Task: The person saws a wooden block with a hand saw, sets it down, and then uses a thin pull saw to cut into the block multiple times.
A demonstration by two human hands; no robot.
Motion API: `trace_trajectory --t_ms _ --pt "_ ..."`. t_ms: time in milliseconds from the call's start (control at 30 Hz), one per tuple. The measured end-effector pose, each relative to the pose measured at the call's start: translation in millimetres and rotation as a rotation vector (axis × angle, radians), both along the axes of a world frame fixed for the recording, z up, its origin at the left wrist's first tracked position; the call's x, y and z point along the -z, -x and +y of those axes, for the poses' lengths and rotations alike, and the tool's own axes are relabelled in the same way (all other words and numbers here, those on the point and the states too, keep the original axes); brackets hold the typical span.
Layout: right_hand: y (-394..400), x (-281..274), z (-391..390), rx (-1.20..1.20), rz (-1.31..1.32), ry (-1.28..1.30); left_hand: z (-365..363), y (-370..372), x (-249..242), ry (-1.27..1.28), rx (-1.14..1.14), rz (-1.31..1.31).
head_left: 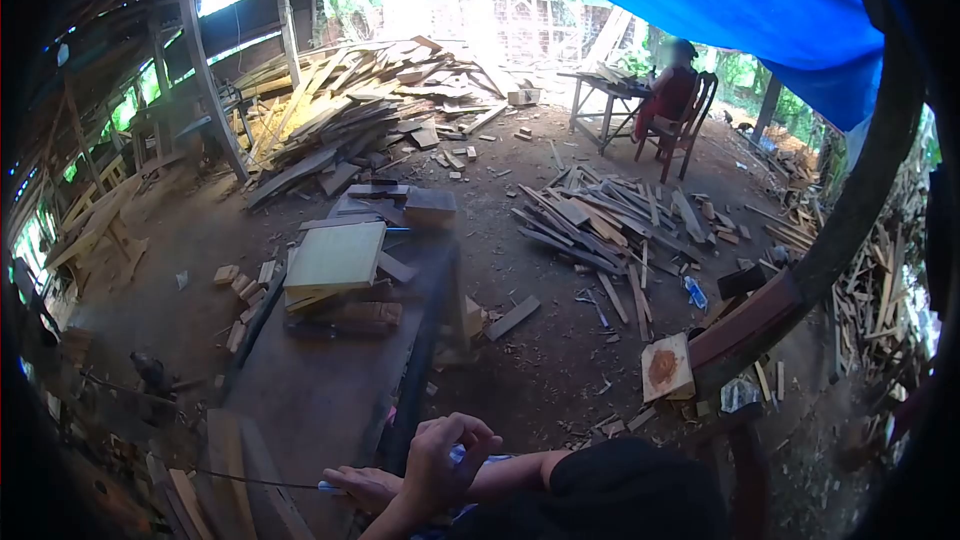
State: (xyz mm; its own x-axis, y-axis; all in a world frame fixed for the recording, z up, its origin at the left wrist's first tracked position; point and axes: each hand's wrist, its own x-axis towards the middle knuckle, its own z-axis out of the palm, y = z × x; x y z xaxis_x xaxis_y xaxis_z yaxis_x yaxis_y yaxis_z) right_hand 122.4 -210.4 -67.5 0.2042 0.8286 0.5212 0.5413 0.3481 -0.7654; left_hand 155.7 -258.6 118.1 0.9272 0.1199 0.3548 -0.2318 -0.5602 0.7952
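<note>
My left hand (455,445) is raised at the bottom middle, its fingers curled toward the thumb. Whatever those fingers may hold is hidden. Behind its wrist, my right forearm crosses from the black sleeve (630,490) toward the left. My right hand (368,486) lies low over the near end of the workbench (340,390), around the blue-and-white end of a thin dark rod (255,481) that stretches left. Farther up the bench rests a pale squared wooden block (335,255) on darker boards (360,318), beside a brown block (431,206).
Loose planks (235,470) stand by the bench's near left. A scrap heap (600,220) covers ground to the right, near a bottle (695,291). A large lumber pile (400,90) fills the back. Someone sits on a chair (690,125) at a far table (605,90). A curved post (870,180) rises at right.
</note>
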Motion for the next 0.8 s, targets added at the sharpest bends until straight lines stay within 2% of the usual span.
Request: trace_trajectory --t_ms 100,333,533,600,733,800 --pt "4.2 -1.0 2.4 -0.01 0.008 0.015 -2.2 2.8 -1.9 0.114 0.011 0.023" --pt "0.3 -3.5 -4.1 -0.01 0.021 0.037 -3.6 11.5 -17.4 0.12 0.065 -0.008" --pt "-6.7 -5.0 -4.7 0.002 0.013 0.054 -4.1 20.1 -27.4 0.236 0.146 0.018" --pt "-7.6 -4.4 -4.6 0.013 0.01 0.06 -2.9 22.6 -29.7 0.326 0.223 0.039" --pt "-6.8 -2.5 -3.8 0.044 -0.021 0.065 2.7 28.8 -29.8 0.328 0.266 0.031" --pt "-5.3 1.0 -3.5 0.08 -0.039 0.063 3.8 34.7 -30.8 0.447 0.341 0.112"
